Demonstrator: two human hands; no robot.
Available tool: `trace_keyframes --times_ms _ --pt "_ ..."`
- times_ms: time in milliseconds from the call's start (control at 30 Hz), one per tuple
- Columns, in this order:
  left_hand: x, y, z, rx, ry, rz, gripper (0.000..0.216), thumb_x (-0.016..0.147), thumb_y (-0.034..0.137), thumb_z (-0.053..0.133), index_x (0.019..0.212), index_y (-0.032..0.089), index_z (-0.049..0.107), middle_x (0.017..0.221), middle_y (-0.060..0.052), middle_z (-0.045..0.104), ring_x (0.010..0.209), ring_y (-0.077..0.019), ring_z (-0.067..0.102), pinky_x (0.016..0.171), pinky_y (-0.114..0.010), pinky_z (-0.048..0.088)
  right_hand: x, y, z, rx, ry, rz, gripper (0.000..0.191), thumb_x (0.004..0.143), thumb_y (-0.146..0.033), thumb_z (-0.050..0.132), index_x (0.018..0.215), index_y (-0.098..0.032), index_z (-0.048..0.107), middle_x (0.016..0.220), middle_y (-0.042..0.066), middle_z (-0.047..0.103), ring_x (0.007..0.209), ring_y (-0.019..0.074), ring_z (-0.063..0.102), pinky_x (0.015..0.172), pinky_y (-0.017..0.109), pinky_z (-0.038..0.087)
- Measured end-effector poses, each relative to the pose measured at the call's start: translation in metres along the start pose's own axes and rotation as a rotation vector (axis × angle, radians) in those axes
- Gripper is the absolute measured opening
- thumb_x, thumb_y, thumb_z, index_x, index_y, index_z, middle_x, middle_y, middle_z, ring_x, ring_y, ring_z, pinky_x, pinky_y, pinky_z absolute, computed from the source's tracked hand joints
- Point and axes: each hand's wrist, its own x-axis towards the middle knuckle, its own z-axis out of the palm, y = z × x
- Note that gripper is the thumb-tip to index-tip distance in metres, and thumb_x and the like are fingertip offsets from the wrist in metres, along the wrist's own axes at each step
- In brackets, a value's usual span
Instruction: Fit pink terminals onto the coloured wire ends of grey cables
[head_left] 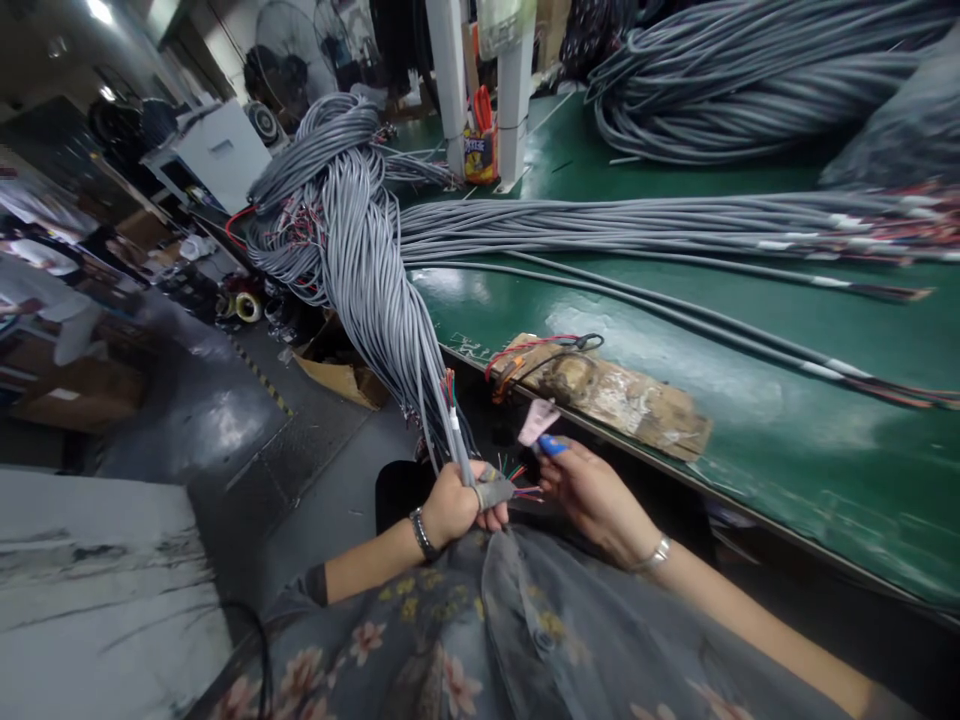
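Observation:
My left hand (454,505) is closed around grey multi-core cables (462,455) in front of my body. Coloured wire ends (527,492) stick out to the right of its fingers, and another cable end with a white band and bare coloured wires points up above the fist. Grey material covers part of the thumb side; whether it is wrapping or cable sheath is unclear. Just right of it, my right hand (596,495) pinches a small pale pink piece (538,422), its kind unclear. Something bright blue covers the thumb tip. A gap separates the hands.
A thick bundle of grey cables (367,240) hangs over the edge of the green table (787,480). More cables (600,225) lie across it, with a large coil (720,90) behind. A worn wooden board (637,405) with red and black leads lies near the edge.

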Motion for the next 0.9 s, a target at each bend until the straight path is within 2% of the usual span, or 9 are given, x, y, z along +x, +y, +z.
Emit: trace_keyframes --times_ms 100,200,333,467,533,633,733,800,900 --pt "0.002 -0.004 -0.002 -0.018 0.004 -0.003 0.050 0.066 0.061 0.067 0.049 0.015 0.056 0.042 -0.002 0.055 0.036 -0.0091 0.049 0.037 -0.020 0.035 -0.003 -0.003 -0.005 -0.003 -0.145 0.078 0.041 0.054 -0.051 0.084 0.072 -0.020 0.065 0.066 -0.001 0.061 0.054 0.0101 0.050 0.052 0.025 0.046" --pt "0.002 -0.003 -0.001 -0.008 -0.008 -0.008 0.047 0.066 0.058 0.068 0.049 0.015 0.057 0.044 -0.002 0.056 0.036 -0.0094 0.050 0.037 -0.020 0.034 -0.008 -0.002 -0.001 -0.122 -0.287 0.094 0.043 0.056 -0.051 0.084 0.078 -0.019 0.067 0.069 0.000 0.064 0.059 0.0125 0.055 0.055 0.027 0.045" --pt "0.001 0.003 0.001 0.040 -0.015 -0.053 0.043 0.065 0.052 0.069 0.046 0.016 0.055 0.042 -0.002 0.055 0.037 -0.0093 0.049 0.038 -0.020 0.035 -0.005 0.002 0.011 -0.224 -0.212 0.024 0.042 0.049 -0.046 0.088 0.066 -0.018 0.062 0.061 -0.002 0.063 0.056 0.0115 0.053 0.057 0.026 0.043" --pt "-0.001 0.003 -0.001 0.023 -0.029 -0.038 0.042 0.066 0.051 0.069 0.047 0.015 0.056 0.042 -0.002 0.055 0.037 -0.0088 0.049 0.038 -0.019 0.034 0.007 0.004 0.006 -0.035 0.009 0.016 0.043 0.045 -0.045 0.088 0.057 -0.020 0.055 0.048 -0.008 0.048 0.045 0.0078 0.041 0.045 0.022 0.037" --pt "-0.001 -0.001 -0.004 -0.014 -0.031 -0.022 0.043 0.067 0.051 0.070 0.048 0.014 0.057 0.042 -0.001 0.055 0.035 -0.0083 0.048 0.037 -0.019 0.033 0.011 0.004 -0.003 0.069 0.053 0.012 0.041 0.045 -0.041 0.089 0.059 -0.021 0.056 0.052 -0.008 0.048 0.045 0.0068 0.039 0.044 0.021 0.037" --pt "0.002 -0.004 -0.009 -0.099 -0.050 -0.010 0.045 0.066 0.052 0.071 0.049 0.014 0.056 0.042 -0.002 0.055 0.033 -0.0076 0.047 0.035 -0.019 0.031 0.012 0.002 -0.014 0.071 -0.061 0.050 0.037 0.057 -0.051 0.082 0.065 -0.022 0.061 0.060 -0.003 0.055 0.050 0.0097 0.046 0.049 0.024 0.044" --pt "0.006 -0.001 -0.012 -0.152 -0.113 -0.030 0.047 0.062 0.054 0.073 0.050 0.013 0.055 0.042 -0.002 0.055 0.031 -0.0078 0.046 0.033 -0.019 0.030 0.011 -0.006 -0.016 -0.029 -0.157 0.013 0.045 0.068 -0.068 0.066 0.069 -0.022 0.062 0.068 0.002 0.061 0.056 0.0145 0.052 0.054 0.029 0.048" --pt "0.010 0.004 -0.012 -0.170 -0.157 -0.041 0.047 0.057 0.055 0.075 0.049 0.014 0.054 0.042 -0.001 0.055 0.030 -0.0078 0.044 0.031 -0.020 0.030 0.012 -0.014 -0.011 -0.091 -0.215 -0.035 0.051 0.069 -0.073 0.060 0.072 -0.023 0.063 0.070 0.003 0.061 0.058 0.0158 0.053 0.056 0.030 0.048" --pt "0.016 0.015 -0.009 -0.193 -0.206 -0.020 0.047 0.054 0.055 0.077 0.049 0.014 0.054 0.041 0.000 0.053 0.028 -0.0074 0.042 0.030 -0.020 0.029 0.013 -0.025 0.000 -0.132 -0.273 -0.091 0.054 0.065 -0.075 0.063 0.078 -0.022 0.066 0.067 0.001 0.058 0.057 0.0149 0.049 0.056 0.029 0.046"
